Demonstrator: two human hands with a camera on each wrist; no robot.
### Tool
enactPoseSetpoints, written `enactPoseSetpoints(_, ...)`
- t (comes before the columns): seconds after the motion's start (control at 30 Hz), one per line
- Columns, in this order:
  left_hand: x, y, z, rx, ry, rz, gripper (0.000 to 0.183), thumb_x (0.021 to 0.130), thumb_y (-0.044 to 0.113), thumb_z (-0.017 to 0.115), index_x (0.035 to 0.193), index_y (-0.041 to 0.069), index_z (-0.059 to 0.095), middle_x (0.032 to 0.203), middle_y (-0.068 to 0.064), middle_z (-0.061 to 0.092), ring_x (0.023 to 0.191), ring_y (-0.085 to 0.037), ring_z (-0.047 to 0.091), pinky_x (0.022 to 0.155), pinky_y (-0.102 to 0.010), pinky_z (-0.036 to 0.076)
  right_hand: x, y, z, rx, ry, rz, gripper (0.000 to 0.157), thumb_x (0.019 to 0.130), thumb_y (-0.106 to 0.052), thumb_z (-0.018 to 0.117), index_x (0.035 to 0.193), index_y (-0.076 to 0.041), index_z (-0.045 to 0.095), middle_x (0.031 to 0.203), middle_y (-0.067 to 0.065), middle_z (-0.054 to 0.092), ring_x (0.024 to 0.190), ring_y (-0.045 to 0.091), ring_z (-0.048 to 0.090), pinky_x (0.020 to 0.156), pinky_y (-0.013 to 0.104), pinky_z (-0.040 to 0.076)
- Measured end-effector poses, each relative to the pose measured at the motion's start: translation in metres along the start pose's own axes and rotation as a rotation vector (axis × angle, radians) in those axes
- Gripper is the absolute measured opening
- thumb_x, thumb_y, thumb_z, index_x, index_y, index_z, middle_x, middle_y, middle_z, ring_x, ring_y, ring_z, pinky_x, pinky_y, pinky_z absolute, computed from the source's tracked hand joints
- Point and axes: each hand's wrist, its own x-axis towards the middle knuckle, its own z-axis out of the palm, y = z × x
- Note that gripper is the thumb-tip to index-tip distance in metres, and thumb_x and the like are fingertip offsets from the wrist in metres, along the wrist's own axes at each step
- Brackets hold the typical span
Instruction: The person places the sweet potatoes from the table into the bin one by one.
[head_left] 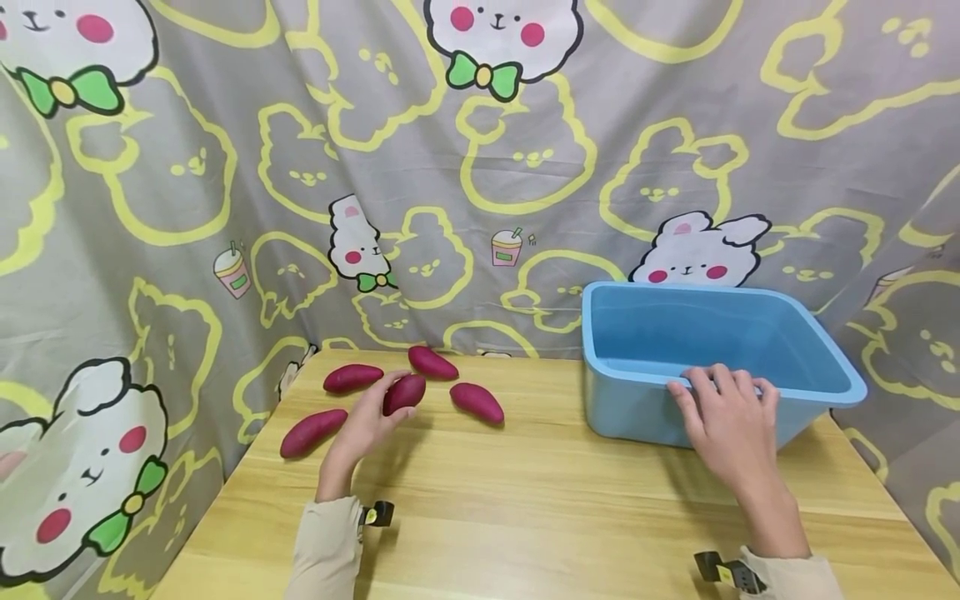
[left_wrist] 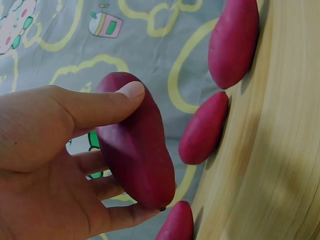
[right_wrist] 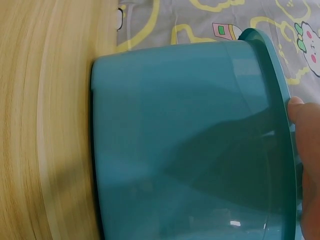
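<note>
One wooden table (head_left: 525, 500) bears the blue tub (head_left: 630, 408) at far right, where I have the right hand (head_left: 735, 429) hooked over the near rim, fingers bent, presumably to steady it. At left, my left hand (head_left: 366, 429) pinches a purple sweet potato (left_wrist: 137, 150) between thumb and fingers, apparently held up to clear four others (head_left: 477, 402) nearby.

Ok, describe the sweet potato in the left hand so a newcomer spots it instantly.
Over the wooden table, left of the blue tub, find the person's left hand. The purple-red sweet potato is the one it grips, the only one held; its four neighbours lie on the table.
</note>
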Motion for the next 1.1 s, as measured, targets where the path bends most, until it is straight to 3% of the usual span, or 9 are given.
enactPoseSetpoints(0.33,0.0,0.002,0.003,-0.044,0.058,0.039,0.058,0.095,0.008,0.075,0.147,0.006,0.051,0.135,-0.02,0.061,0.107,-0.036,0.063,0.089,-0.052,0.051,-0.002,0.001,0.001,0.004,0.002,0.003,0.029,0.102,-0.032,0.061,0.112,-0.005,0.066,0.109,0.023,0.061,0.108,0.046,0.047,0.099,0.071,0.023)
enactPoseSetpoints(0.57,0.0,0.007,0.006,-0.064,0.152,0.083,0.06,0.098,0.013,0.07,0.153,0.006,0.046,0.143,-0.023,0.055,0.115,-0.039,0.06,0.09,-0.054,0.051,-0.001,0.0,0.001,0.003,0.009,0.001,0.029,0.102,-0.032,0.062,0.111,-0.005,0.066,0.106,0.022,0.061,0.108,0.046,0.048,0.1,0.071,0.023)
enactPoseSetpoints(0.73,0.001,0.012,0.009,-0.121,0.203,0.092,0.059,0.098,0.013,0.07,0.152,0.007,0.047,0.145,-0.022,0.054,0.111,-0.038,0.061,0.086,-0.052,0.052,-0.001,0.001,0.002,-0.003,0.011,-0.006,0.028,0.102,-0.032,0.062,0.11,-0.005,0.065,0.105,0.021,0.061,0.106,0.045,0.048,0.099,0.07,0.024)
enactPoseSetpoints(1.1,0.003,0.02,0.008,-0.197,0.205,0.079,0.058,0.1,0.017,0.068,0.154,0.01,0.046,0.144,-0.02,0.055,0.111,-0.035,0.061,0.089,-0.051,0.052,-0.001,0.001,0.002,0.008,0.046,-0.01,0.026,0.102,-0.031,0.063,0.107,-0.005,0.066,0.104,0.02,0.061,0.102,0.044,0.049,0.098,0.069,0.025)
